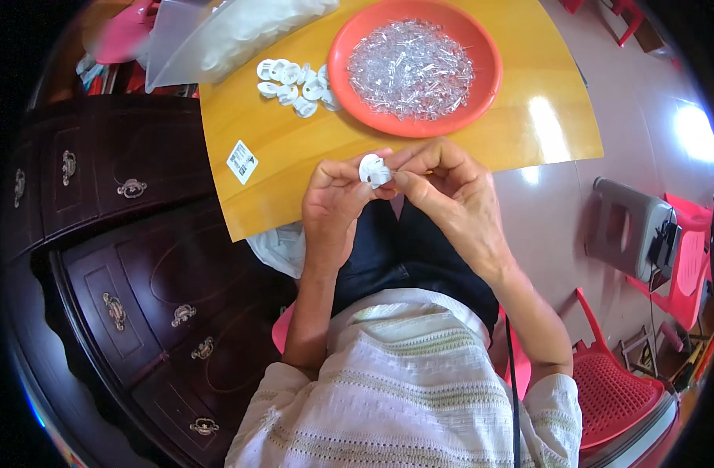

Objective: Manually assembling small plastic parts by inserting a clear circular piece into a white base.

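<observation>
One white disc (370,168) is in the hands, held up over the lap just off the near edge of the table (287,164). Roughly ten loose discs (314,88) of the same kind lie in a cluster on the table; they overlap, so the exact count is unsure. Just right of them, the nearest ones almost against it, stands one red bowl (488,86), heaped with clear pieces (410,70) too many to count. One pale bag (240,39) with white contents lies at the far left of the table, and one label (242,162) lies nearer, toward the left edge. Seven metal handles show on the dark drawers (170,265) at the left. On the right are one grey stool (626,214) and at least two red chairs (618,394). Both forearms reach forward from the lower edge, elbows bent and out beside the body, and converge in front of the waist. The left hand (333,191) is nearly upright, the disc gripped between thumb and fingers, the other fingers curled behind. The right hand (451,191) comes in from the right with its back up and wrist bent inward; thumb and forefinger are pinched narrow on a slim piece (394,173) at the disc's right side, too small to show whether it is seated in the disc.
</observation>
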The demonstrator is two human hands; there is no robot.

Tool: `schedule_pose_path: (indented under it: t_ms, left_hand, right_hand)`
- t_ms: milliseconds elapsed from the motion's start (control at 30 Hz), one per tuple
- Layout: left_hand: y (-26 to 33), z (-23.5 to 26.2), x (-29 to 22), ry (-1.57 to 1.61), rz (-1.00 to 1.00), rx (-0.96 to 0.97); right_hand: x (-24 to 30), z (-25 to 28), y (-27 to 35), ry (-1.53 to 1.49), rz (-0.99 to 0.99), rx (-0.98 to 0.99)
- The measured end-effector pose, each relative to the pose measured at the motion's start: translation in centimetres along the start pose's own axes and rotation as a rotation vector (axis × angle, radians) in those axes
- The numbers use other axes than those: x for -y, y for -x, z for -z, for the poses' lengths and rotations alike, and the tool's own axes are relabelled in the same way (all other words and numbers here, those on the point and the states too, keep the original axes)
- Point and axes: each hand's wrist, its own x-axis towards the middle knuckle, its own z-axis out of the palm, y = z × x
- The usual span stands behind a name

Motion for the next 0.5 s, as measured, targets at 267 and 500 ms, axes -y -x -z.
schedule_pose_path:
  t_ms: [267,500]
  left_hand:
    - [0.02,-0.36,-0.12,-0.038,0.017,0.005]
    - [0.03,-0.35,-0.12,-0.056,0.001,0.031]
  right_hand:
    - [0.46,-0.07,0.14,0.030,0.021,-0.014]
    - [-0.38,0.25,-0.01,0.017,0.051,0.005]
